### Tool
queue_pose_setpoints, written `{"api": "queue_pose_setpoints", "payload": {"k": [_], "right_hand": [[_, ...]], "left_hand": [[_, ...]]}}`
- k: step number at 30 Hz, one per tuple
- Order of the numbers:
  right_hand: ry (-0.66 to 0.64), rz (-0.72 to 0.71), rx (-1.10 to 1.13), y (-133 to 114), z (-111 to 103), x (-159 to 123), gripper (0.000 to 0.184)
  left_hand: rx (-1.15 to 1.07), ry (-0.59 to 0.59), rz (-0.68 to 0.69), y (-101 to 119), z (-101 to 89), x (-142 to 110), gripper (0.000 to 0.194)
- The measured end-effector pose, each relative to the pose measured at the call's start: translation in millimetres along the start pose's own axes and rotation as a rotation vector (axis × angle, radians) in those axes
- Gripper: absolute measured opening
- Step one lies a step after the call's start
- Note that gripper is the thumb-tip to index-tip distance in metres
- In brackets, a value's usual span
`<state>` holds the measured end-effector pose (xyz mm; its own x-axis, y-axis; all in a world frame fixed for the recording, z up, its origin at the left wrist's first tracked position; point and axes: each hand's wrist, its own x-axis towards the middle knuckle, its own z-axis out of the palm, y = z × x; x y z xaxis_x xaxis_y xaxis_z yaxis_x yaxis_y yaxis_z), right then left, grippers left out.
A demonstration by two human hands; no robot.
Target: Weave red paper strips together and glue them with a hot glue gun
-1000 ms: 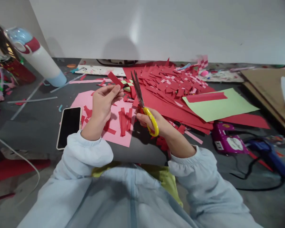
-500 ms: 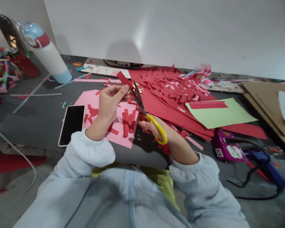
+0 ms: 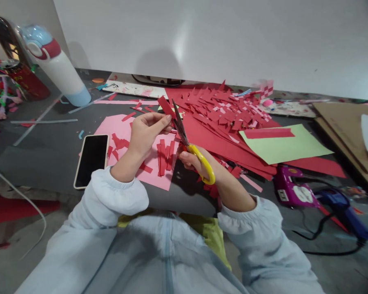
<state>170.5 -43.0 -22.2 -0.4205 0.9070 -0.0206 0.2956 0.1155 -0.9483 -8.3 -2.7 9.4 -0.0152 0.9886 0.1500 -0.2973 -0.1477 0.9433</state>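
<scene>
My left hand [image 3: 148, 132] pinches a red paper strip [image 3: 166, 105] between thumb and fingertips, its free end sticking up. Beside it, my right hand [image 3: 197, 159] is wrapped round the yellow handles of a pair of scissors [image 3: 204, 164]. The blades point up and reach the strip; whether they are closed on it I cannot tell. Below the hands lies a pink paper sheet [image 3: 155, 179] bearing several cut red strips [image 3: 165, 157] and red scraps [image 3: 120, 141].
Behind are a heap of pointed red paper pieces [image 3: 208, 102] and red sheets [image 3: 211, 136]. At left stand a phone [image 3: 92, 161], a white bottle [image 3: 59, 73] and a red can [image 3: 29, 83]. Green paper [image 3: 272, 149], a purple box [image 3: 294, 185] and a blue glue gun [image 3: 346, 212] lie right.
My left hand has shifted right with the red strip, bringing it up against the scissor blades. The scissors have moved slightly right and down, and the blades look closer together.
</scene>
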Motion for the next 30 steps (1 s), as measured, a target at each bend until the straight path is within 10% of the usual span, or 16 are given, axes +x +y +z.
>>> {"api": "queue_pose_setpoints", "payload": {"k": [30], "right_hand": [[0.024, 0.16, 0.188, 3, 5, -3, 0.051]], "left_hand": [[0.073, 0.009, -0.078, 2, 1.1, -2, 0.015]]}}
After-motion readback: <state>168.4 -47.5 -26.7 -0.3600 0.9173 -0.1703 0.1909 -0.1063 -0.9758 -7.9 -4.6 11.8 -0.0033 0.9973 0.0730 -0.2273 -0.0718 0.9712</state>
